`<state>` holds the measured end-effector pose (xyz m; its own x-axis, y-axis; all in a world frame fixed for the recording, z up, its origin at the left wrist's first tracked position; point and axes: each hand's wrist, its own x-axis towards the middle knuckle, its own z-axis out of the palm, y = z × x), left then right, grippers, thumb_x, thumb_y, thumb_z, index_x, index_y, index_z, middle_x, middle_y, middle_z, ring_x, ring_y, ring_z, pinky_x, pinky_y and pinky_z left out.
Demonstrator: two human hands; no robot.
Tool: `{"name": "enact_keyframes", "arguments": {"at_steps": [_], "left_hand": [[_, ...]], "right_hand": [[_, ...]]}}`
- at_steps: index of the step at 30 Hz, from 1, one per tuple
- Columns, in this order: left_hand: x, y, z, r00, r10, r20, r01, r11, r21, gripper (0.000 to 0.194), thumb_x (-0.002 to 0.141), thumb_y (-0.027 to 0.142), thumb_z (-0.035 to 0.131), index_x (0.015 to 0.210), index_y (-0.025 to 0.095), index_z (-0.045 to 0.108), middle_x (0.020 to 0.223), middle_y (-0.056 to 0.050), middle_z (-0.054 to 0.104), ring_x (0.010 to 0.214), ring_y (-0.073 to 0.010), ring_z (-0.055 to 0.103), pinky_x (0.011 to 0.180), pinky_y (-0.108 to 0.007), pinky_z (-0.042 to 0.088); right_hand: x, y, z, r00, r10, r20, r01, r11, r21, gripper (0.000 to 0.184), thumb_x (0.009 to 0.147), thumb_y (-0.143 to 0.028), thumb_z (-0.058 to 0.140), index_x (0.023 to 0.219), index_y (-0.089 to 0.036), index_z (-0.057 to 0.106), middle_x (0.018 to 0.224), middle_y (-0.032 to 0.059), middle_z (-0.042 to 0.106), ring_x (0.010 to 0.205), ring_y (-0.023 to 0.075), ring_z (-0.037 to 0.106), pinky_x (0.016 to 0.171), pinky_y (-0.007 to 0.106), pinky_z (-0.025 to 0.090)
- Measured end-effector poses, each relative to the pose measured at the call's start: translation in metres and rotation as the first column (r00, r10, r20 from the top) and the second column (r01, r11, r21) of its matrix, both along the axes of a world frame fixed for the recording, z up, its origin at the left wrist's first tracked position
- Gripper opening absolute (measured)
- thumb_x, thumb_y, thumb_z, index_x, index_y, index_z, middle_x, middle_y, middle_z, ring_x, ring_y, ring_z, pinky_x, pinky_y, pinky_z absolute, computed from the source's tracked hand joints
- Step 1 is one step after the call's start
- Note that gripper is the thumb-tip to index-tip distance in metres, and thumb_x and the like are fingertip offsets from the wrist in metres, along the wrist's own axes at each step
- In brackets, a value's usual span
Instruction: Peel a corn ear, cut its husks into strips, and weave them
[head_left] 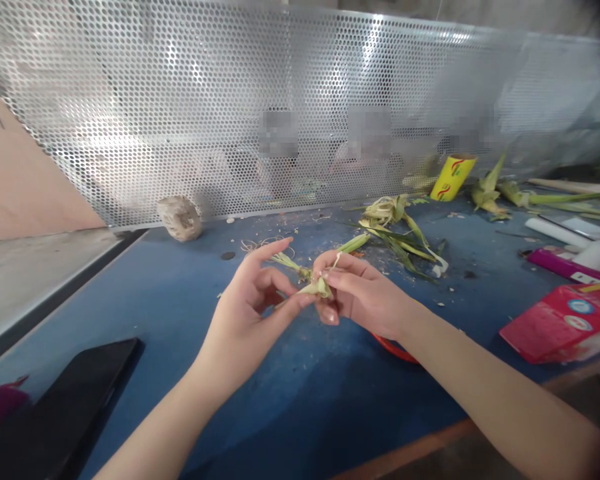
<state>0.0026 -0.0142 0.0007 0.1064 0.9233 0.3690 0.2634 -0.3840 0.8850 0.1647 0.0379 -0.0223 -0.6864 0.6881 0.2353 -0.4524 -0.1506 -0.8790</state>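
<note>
Over the blue table [170,293], both hands meet on a small folded piece of green leaf strips [316,287]. My left hand [253,300] pinches its near end between thumb and a finger, with the forefinger stretched out. My right hand [357,293] is curled round the far side of the piece, fingers pressed together. Loose strip ends [353,244] stick out behind the hands, towards the back of the table.
A pile of green leaf scraps [405,233] lies behind the hands. A yellow roll [453,177] and a perforated metal screen [280,100] stand at the back. A stone [180,217] sits back left, a black phone [65,407] near left, pink packets [560,320] right.
</note>
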Motion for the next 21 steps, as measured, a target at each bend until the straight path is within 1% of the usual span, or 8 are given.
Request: {"name": "enact_keyframes", "arguments": {"at_steps": [3, 6, 8, 13, 15, 16, 19, 21], "left_hand": [[-0.002, 0.000, 0.003, 0.999, -0.008, 0.049, 0.008, 1.000, -0.008, 0.050, 0.077, 0.021, 0.061, 0.123, 0.021, 0.041, 0.063, 0.006, 0.046, 0.059, -0.0081, 0.049, 0.061, -0.022, 0.045], [-0.004, 0.001, 0.003, 0.998, -0.042, 0.042, 0.042, 0.999, 0.009, 0.045, 0.080, 0.021, 0.058, 0.122, 0.022, 0.043, 0.063, 0.006, 0.042, 0.057, -0.0072, 0.044, 0.056, -0.020, 0.042], [-0.005, 0.001, 0.002, 0.998, -0.061, 0.031, 0.060, 0.998, 0.029, 0.043, 0.081, 0.020, 0.057, 0.122, 0.022, 0.043, 0.064, 0.006, 0.041, 0.057, -0.0071, 0.043, 0.055, -0.020, 0.041], [-0.006, 0.001, 0.001, 0.997, -0.072, -0.006, 0.072, 0.994, 0.081, 0.042, 0.082, 0.020, 0.054, 0.122, 0.023, 0.043, 0.066, 0.006, 0.040, 0.059, -0.0078, 0.044, 0.059, -0.022, 0.043], [-0.005, 0.000, 0.000, 0.997, -0.045, -0.070, 0.052, 0.993, 0.103, 0.041, 0.083, 0.019, 0.052, 0.123, 0.022, 0.041, 0.068, 0.005, 0.043, 0.063, -0.0093, 0.047, 0.063, -0.025, 0.044], [-0.005, 0.000, -0.001, 0.993, -0.026, -0.118, 0.040, 0.992, 0.118, 0.042, 0.083, 0.019, 0.052, 0.123, 0.022, 0.041, 0.071, 0.004, 0.046, 0.065, -0.0102, 0.048, 0.065, -0.026, 0.044], [-0.004, -0.001, -0.005, 0.965, 0.062, -0.254, -0.014, 0.982, 0.186, 0.045, 0.081, 0.018, 0.052, 0.124, 0.022, 0.039, 0.083, 0.000, 0.054, 0.074, -0.0127, 0.053, 0.069, -0.029, 0.044], [-0.004, 0.000, -0.007, 0.956, 0.111, -0.272, -0.049, 0.974, 0.222, 0.045, 0.081, 0.018, 0.053, 0.124, 0.022, 0.039, 0.084, -0.001, 0.056, 0.076, -0.0132, 0.055, 0.071, -0.030, 0.044]], "right_hand": [[0.000, -0.001, 0.001, 0.999, 0.019, -0.048, -0.022, 0.998, -0.053, 0.001, 0.083, -0.022, 0.054, 0.084, -0.022, 0.053, 0.063, -0.0061, 0.053, 0.047, 0.0042, 0.047, 0.048, 0.020, 0.038], [0.000, -0.001, 0.002, 0.997, 0.029, -0.078, -0.039, 0.992, -0.122, 0.002, 0.083, -0.022, 0.055, 0.083, -0.022, 0.053, 0.062, -0.0061, 0.052, 0.044, 0.0027, 0.039, 0.048, 0.020, 0.037], [0.000, -0.002, 0.003, 0.994, 0.051, -0.095, -0.065, 0.988, -0.143, 0.003, 0.083, -0.024, 0.055, 0.082, -0.022, 0.053, 0.063, -0.0059, 0.053, 0.044, 0.0025, 0.038, 0.048, 0.019, 0.036], [0.001, -0.001, 0.004, 0.985, 0.105, -0.137, -0.123, 0.984, -0.127, 0.007, 0.086, -0.026, 0.052, 0.086, -0.021, 0.057, 0.065, -0.0048, 0.054, 0.046, 0.0022, 0.042, 0.049, 0.019, 0.037], [0.000, 0.000, 0.001, 0.990, 0.075, -0.118, -0.087, 0.991, -0.102, 0.010, 0.087, -0.027, 0.051, 0.087, -0.021, 0.059, 0.066, -0.0040, 0.056, 0.045, 0.0025, 0.043, 0.047, 0.019, 0.037], [-0.001, 0.001, 0.000, 0.995, 0.034, -0.098, -0.041, 0.996, -0.076, 0.011, 0.087, -0.028, 0.052, 0.088, -0.022, 0.061, 0.065, -0.0038, 0.057, 0.045, 0.0027, 0.044, 0.047, 0.018, 0.037], [-0.003, 0.001, -0.004, 0.994, -0.113, -0.010, 0.113, 0.993, 0.043, 0.014, 0.085, -0.029, 0.055, 0.090, -0.022, 0.065, 0.063, -0.0029, 0.059, 0.046, 0.0044, 0.048, 0.046, 0.019, 0.038], [-0.003, 0.000, -0.003, 0.984, -0.167, 0.058, 0.159, 0.979, 0.124, 0.018, 0.085, -0.030, 0.054, 0.095, -0.022, 0.067, 0.065, -0.0014, 0.061, 0.048, 0.0057, 0.051, 0.046, 0.020, 0.039]]}}
